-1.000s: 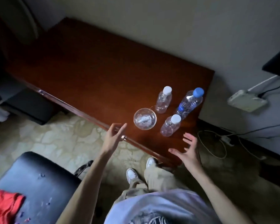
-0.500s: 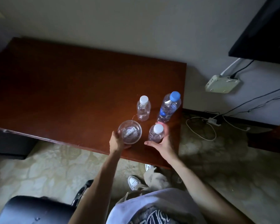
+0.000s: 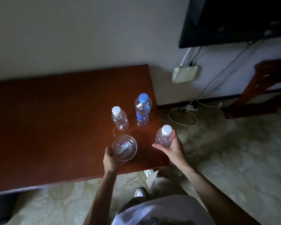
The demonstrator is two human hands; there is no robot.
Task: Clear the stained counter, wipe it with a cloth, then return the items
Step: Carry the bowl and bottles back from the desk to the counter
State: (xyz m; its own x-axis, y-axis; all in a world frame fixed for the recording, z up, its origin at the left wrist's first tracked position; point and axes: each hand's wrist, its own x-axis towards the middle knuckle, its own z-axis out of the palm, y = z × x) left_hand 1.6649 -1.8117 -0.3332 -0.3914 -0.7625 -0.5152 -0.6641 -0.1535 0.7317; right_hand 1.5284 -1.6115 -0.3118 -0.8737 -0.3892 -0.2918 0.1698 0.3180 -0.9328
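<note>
The left hand [image 3: 111, 157] curled around the near rim of a round clear bowl [image 3: 125, 147], which held small paper packets and sat on the glossy red-brown wooden surface [image 3: 55, 119]. The right hand [image 3: 172, 147] gripped a small clear plastic bottle [image 3: 163, 136] with a white cap, at the surface's right end; whether it was lifted off the wood could not be told. Farther back stood two more ribbed clear bottles: a short white-capped one [image 3: 119, 118] and, just right of it, a taller blue-capped one [image 3: 142, 109] with a blue label. A faint wet smear showed beside the short bottle's base. Patterned pale carpet [image 3: 234, 159] lay below.
</note>
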